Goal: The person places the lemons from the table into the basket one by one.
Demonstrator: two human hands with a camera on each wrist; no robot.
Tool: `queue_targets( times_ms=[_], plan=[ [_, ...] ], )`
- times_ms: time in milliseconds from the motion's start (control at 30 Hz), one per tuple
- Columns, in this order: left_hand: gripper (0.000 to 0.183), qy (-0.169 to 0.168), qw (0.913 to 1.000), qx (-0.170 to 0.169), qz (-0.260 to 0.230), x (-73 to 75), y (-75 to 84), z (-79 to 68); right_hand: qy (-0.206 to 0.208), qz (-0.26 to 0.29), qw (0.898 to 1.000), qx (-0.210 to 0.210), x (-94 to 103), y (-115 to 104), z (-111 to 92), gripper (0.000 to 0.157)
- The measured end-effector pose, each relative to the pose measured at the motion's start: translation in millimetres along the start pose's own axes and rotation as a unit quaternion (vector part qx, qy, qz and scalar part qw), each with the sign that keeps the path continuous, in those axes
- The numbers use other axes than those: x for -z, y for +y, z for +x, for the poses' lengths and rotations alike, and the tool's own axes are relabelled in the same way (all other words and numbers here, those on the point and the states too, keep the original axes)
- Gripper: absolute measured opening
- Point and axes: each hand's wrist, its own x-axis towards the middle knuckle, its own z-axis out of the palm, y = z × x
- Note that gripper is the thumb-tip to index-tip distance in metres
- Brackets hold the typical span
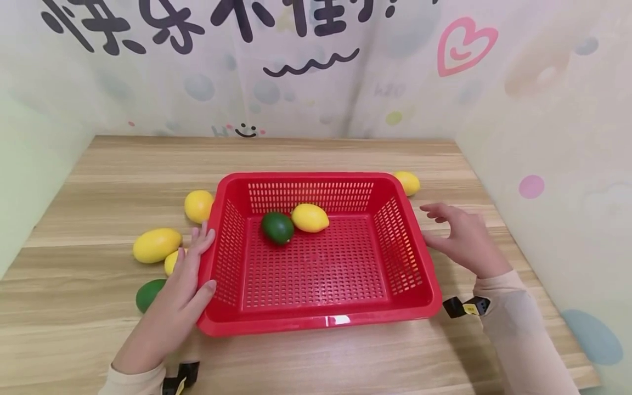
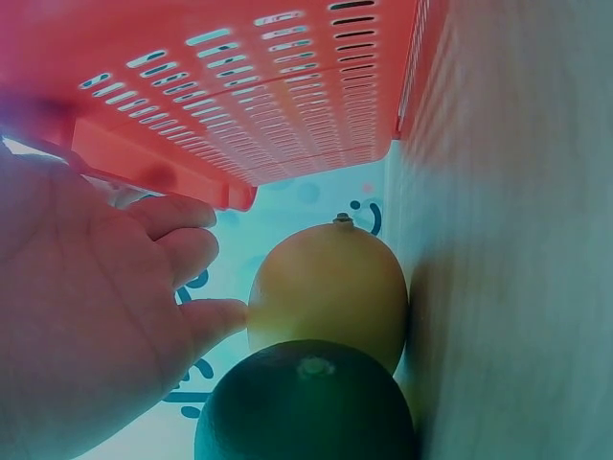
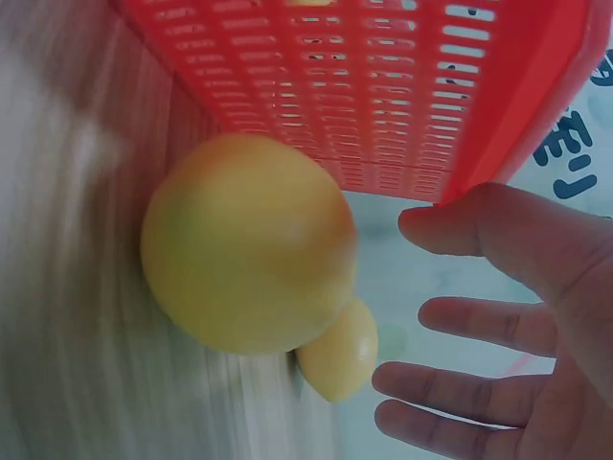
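A red plastic basket [image 1: 316, 323] with slotted walls stands on the wooden table, with a dark green lemon-shaped fruit [image 1: 277, 228] and a yellow lemon [image 1: 310, 218] inside near the back. My left hand [image 1: 180, 291] lies along the basket's left side, its thumb and fingertips at the rim, the fingers mostly straight. On the other side, my right hand [image 1: 461, 238] is spread with loosely bent fingers, its thumb close to the right rim; whether it touches is unclear. Beside the left hand are a green fruit [image 2: 306, 407] and a yellow fruit [image 2: 330, 287].
Left of the basket lie several yellow fruits, among them a lemon [image 1: 157, 245] and a rounder one [image 1: 198, 206], plus a green fruit [image 1: 150, 295]. Right of it are a lemon [image 1: 407, 182] and a large yellow fruit [image 3: 249, 244] close to the wall of the basket. Walls border the table.
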Motion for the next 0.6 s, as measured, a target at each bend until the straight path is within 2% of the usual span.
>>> queue_targets(
  times_ms=[267, 433, 600],
  plan=[
    [0.079, -0.003, 1.0, 0.009, 0.0, -0.1, -0.5, -1.1, -0.045, 0.001, 0.998, -0.032, -5.1, 0.6, -4.2, 0.057],
    [0.078, -0.008, 0.9999, 0.014, -0.001, -0.4, -0.8, -1.3, -0.055, -0.005, 0.997, -0.046, -7.3, 1.6, -6.4, 0.06],
    [0.078, -0.006, 0.9999, 0.01, 0.0, -0.3, -0.8, -0.7, -0.078, 0.018, 0.995, -0.063, -8.4, 1.6, -9.0, 0.06]
  ],
)
